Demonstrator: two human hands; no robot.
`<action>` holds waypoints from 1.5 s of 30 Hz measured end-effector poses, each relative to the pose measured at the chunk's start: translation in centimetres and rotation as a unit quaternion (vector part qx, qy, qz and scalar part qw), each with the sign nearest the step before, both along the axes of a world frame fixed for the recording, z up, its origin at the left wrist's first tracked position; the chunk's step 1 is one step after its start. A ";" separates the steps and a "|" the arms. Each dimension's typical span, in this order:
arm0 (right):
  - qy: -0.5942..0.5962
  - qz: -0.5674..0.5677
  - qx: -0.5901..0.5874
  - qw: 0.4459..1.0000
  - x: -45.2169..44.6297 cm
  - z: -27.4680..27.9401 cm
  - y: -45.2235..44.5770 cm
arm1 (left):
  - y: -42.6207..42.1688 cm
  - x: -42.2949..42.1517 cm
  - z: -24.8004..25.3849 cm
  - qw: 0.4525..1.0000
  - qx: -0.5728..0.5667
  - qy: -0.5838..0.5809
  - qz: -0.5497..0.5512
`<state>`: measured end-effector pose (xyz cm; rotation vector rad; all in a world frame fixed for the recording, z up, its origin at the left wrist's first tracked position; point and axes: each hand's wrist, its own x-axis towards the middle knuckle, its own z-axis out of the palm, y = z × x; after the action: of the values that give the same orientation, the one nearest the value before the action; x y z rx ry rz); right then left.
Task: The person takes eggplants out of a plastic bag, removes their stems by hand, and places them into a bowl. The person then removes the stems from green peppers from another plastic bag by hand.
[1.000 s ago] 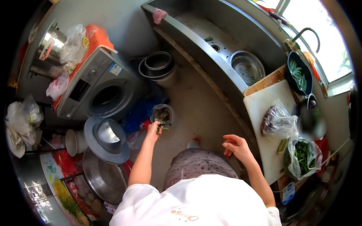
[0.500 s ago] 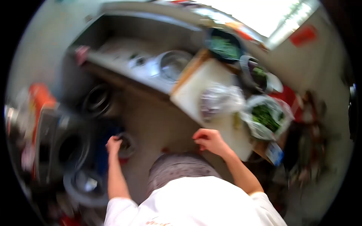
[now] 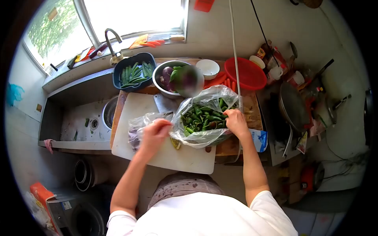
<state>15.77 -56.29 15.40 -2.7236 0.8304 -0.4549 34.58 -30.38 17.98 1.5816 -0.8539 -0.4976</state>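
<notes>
A clear plastic bag [image 3: 204, 138] full of green peppers [image 3: 201, 118] stands with its mouth open at the right of the white cutting board [image 3: 183, 159]. My right hand [image 3: 238, 124] is closed on the bag's right rim. At the left rim is my left hand [image 3: 154, 134], slightly blurred, its fingers pinched on the plastic. Partly behind that hand, another clear bag with something purple [image 3: 134, 137] lies on the board. A cleaver [image 3: 164, 104] rests flat at the board's back edge. A yellowish-green piece [image 3: 175, 144] is beside the pepper bag.
Behind the board are a blue basin [image 3: 118, 76] of okra-like green pods, a steel bowl [image 3: 163, 91] with eggplants, a white bowl [image 3: 208, 69] and a red basin [image 3: 246, 74]. The sink [image 3: 71, 135] is left. A wok [image 3: 293, 106] sits right. A pale pipe [image 3: 235, 47] runs vertically.
The view has turned right, from the sink and floor to the counter. Both hands, earlier apart from the bag over the floor, are now at the pepper bag's rim.
</notes>
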 end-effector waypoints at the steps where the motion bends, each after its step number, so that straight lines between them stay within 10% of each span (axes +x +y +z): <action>1: -0.025 0.019 0.027 0.999 -0.1 0.2 0.0 | -2.7 -1.9 0.1 0.997 0.043 -0.039 -0.053; 5: -0.039 0.157 0.069 0.984 0.7 -0.3 1.2 | -10.3 -6.7 -3.1 0.904 0.188 -0.380 -0.062; 16: -0.160 0.040 0.113 0.980 0.5 -0.9 -1.7 | -8.2 -5.4 -2.6 0.884 0.266 -0.352 -0.154; 20: -0.324 -0.014 0.525 0.787 0.5 2.1 -1.1 | -8.3 -4.6 -3.5 0.919 0.117 -0.366 -0.087; 23: -0.323 0.021 0.682 0.655 0.8 3.0 0.9 | -9.3 -4.8 -1.2 0.992 0.108 0.010 -0.066; 27: -0.302 -0.004 0.661 0.687 1.6 3.0 3.9 | -9.8 -4.8 0.3 0.935 0.008 0.332 -0.126; 38: -0.181 -0.023 0.558 0.809 2.8 4.2 8.2 | -6.8 -2.2 -1.9 0.907 -0.002 0.407 -0.106; 45: -0.118 -0.022 0.651 0.749 5.0 3.7 10.3 | -7.7 -2.9 -1.4 0.849 -0.146 0.501 0.077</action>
<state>20.76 -45.98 19.08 -1.3036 0.7052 -0.0973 31.73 -38.06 16.53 0.8827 0.0162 -0.9076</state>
